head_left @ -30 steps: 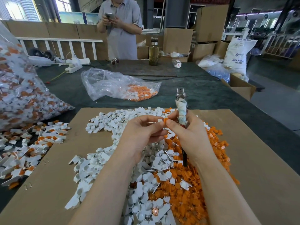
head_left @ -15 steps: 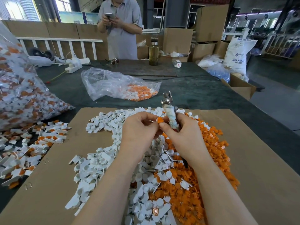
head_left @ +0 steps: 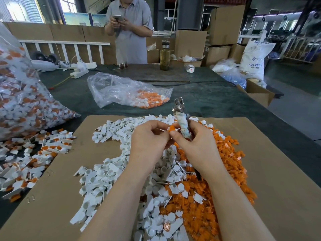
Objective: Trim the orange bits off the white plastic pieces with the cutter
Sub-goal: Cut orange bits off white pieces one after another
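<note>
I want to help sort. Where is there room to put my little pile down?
Bare cardboard sheet lies right of the orange bits heap, and more lies near-left of the white pieces pile. The middle is crowded, and so is the left edge by the big bag.

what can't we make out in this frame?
Head view only:
- White piece in the left hand: hidden by curled fingers; only an orange bit shows.
- Cutter lower handle: covered by the right hand.
- Cutter jaws: too small to tell whether open.
</note>
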The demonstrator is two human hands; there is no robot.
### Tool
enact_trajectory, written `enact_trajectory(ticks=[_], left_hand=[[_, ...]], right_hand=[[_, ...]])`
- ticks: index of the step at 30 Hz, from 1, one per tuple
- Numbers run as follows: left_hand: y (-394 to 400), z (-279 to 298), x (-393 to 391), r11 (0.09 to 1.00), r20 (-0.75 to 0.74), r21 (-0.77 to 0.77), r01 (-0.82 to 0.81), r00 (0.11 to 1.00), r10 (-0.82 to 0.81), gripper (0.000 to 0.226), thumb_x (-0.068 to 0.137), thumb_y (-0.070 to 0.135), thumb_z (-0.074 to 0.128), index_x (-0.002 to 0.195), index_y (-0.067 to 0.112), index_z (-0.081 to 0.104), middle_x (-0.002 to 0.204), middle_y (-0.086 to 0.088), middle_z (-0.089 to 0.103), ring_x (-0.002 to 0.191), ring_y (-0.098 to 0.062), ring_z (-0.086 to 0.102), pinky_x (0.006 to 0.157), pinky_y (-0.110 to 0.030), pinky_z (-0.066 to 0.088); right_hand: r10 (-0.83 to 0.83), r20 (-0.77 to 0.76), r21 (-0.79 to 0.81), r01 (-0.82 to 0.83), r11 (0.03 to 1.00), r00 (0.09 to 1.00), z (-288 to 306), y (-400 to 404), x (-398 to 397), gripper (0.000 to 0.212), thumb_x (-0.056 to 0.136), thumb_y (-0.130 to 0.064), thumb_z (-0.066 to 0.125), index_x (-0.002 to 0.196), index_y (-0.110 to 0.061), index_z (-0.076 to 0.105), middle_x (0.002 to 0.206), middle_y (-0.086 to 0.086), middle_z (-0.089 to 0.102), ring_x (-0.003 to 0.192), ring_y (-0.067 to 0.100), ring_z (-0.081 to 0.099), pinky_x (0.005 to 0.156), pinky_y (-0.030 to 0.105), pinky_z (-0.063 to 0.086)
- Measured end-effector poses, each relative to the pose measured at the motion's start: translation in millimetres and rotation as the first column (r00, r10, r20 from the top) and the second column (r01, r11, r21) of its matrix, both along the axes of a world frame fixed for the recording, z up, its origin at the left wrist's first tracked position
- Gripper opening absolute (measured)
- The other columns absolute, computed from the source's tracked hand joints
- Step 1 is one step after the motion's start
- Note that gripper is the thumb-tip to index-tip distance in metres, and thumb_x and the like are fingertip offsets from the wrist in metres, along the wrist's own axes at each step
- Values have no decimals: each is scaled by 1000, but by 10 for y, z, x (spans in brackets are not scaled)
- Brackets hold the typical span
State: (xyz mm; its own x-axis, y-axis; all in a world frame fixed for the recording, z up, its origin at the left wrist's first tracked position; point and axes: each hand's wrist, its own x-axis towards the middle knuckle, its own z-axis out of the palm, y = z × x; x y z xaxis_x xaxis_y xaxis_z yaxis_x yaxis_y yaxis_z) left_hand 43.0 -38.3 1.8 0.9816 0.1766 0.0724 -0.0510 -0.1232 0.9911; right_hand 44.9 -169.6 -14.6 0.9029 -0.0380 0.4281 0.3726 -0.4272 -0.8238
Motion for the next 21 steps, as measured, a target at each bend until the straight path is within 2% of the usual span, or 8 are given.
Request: enact_trajectory(ticks=[3, 6, 8, 11, 13, 16, 21], left_hand=[[-1, 7, -7, 1000, -7, 10, 7, 1000, -6, 16, 85, 5, 71, 81, 20, 73, 66, 0, 73, 63, -14, 74, 63, -27, 61], [-2, 26, -28, 1000, -17, -2, 28, 999, -28, 15, 84, 6, 72, 79, 20, 73, 66, -1, 73, 63, -14, 74, 60, -24, 59], [-6, 39, -42, 999, -23, -4, 40, 999, -40, 12, 84, 11, 75, 82, 23, 73, 67, -3, 74, 62, -13, 73, 62, -26, 60], [-19, 47, -62, 994, 40, 87, 64, 997, -68, 16, 86, 16, 73, 92, 31, 74, 69, 0, 72, 58, -7, 71, 65, -26, 60], [-25, 66, -80, 982, 94, 166, 86, 990, -103, 17, 88, 19, 72, 88, 36, 75, 66, 7, 70, 56, -4, 68, 66, -26, 59], [-31, 91, -90, 972, 113, 210, 108, 985, -133, 20, 89, 22, 72, 82, 41, 72, 66, 13, 69, 60, -5, 69, 71, -31, 60], [-25, 101, -107, 978, 108, 188, 94, 987, -115, 24, 88, 22, 73, 79, 44, 73, 69, 13, 71, 63, -6, 70, 74, -34, 60]], right_hand=[[7, 1, 2, -7, 1000, 1000, 0, -4, -1, 17, 88, -31, 70, 103, -24, 66, 85, -15, 67, 81, -1, 64, 68, 16, 53], [-8, 10, -7, 8, 1000, 1000, -2, -8, -5, 15, 87, -33, 69, 100, -28, 65, 83, -16, 66, 80, -1, 63, 65, 13, 50], [-22, 18, -4, 22, 1000, 1000, -11, -10, -5, 12, 87, -35, 68, 96, -29, 65, 79, -16, 65, 78, -1, 62, 62, 12, 47], [-46, 19, 0, 46, 999, 999, -6, -11, -10, 7, 89, -37, 66, 87, -36, 60, 77, -23, 64, 72, -2, 61, 56, 10, 44], [-48, 4, 37, 48, 998, 999, -2, -15, -10, 11, 90, -34, 66, 83, -36, 58, 72, -31, 62, 64, -5, 61, 50, 8, 42], [-47, -41, 92, 50, 994, 998, -3, -29, 2, 12, 91, -32, 67, 84, -25, 60, 64, -28, 61, 51, -4, 59, 43, 8, 39], [-118, -58, 33, 120, 992, 991, -21, -5, 30, 14, 88, -36, 69, 91, -25, 61, 70, -15, 61, 63, -4, 58, 51, 12, 41]])
